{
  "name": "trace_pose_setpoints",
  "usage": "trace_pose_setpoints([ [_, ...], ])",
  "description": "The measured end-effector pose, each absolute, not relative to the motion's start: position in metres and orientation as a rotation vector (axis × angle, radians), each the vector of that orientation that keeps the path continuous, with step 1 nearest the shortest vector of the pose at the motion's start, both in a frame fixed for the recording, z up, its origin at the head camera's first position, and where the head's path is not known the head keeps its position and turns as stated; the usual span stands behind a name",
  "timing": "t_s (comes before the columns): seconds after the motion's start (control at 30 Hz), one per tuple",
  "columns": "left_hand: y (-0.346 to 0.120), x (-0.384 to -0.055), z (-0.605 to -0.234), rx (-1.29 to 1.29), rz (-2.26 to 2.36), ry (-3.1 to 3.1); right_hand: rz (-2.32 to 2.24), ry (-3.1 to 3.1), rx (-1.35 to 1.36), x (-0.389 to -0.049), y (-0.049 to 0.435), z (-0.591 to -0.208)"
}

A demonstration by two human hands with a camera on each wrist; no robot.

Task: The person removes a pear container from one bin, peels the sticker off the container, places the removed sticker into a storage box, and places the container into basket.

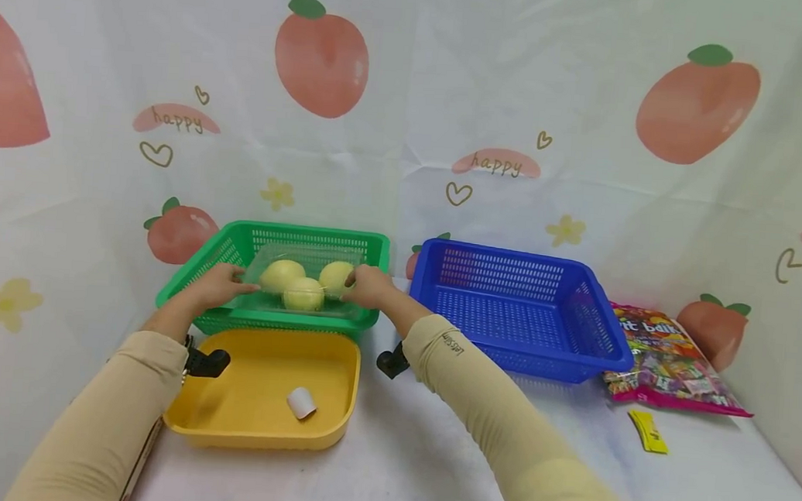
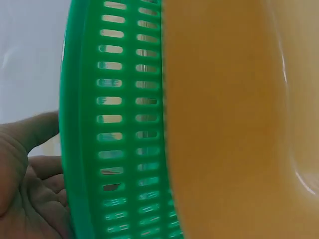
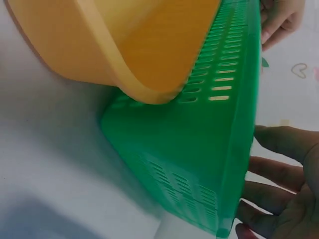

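A clear plastic box (image 1: 306, 253) with pale yellow round fruits (image 1: 303, 295) in it is at the green basket (image 1: 277, 319), within its rim in the head view. My left hand (image 1: 219, 284) grips the box's left end with thumb and fingers. At the opposite end my right hand (image 1: 373, 286) holds the box's right side, its thumb bent over the edge. In the left wrist view the basket's wall hides the fingertips of the left hand (image 2: 37, 186). The right wrist view has the right hand (image 3: 286, 184) behind the basket rim, fingers spread; the box is hidden there.
In front of the green basket sits a yellow tub (image 1: 245, 383) holding a small white cylinder (image 1: 302, 403). A blue basket (image 1: 494, 311) stands to the right. Beyond it lie a candy bag (image 1: 679, 363) and a small yellow packet (image 1: 649, 432). A patterned cloth hangs behind.
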State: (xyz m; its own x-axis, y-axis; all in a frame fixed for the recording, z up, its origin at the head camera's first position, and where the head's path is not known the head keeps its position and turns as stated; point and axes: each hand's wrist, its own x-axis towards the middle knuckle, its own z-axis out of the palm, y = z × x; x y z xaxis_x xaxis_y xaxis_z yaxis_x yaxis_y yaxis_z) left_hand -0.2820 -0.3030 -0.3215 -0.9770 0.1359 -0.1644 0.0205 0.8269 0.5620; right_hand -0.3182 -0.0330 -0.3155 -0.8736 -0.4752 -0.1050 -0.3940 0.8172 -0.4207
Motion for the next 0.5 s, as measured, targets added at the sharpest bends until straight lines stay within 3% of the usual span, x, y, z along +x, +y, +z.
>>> trace_pose_setpoints([
  [0.2, -0.293, -0.276, -0.316, 0.180, 0.785, 2.838, -0.575, 2.767, -0.866, -0.305, -0.009, -0.317],
  [0.37, -0.281, -0.257, -0.304, 0.239, 0.791, 2.951, -0.483, 2.799, -1.132, -0.264, 0.035, -0.312],
  [0.5, -0.271, -0.234, -0.293, 0.332, 0.552, 3.214, -0.373, 2.950, -1.198, -0.236, 0.082, -0.305],
])
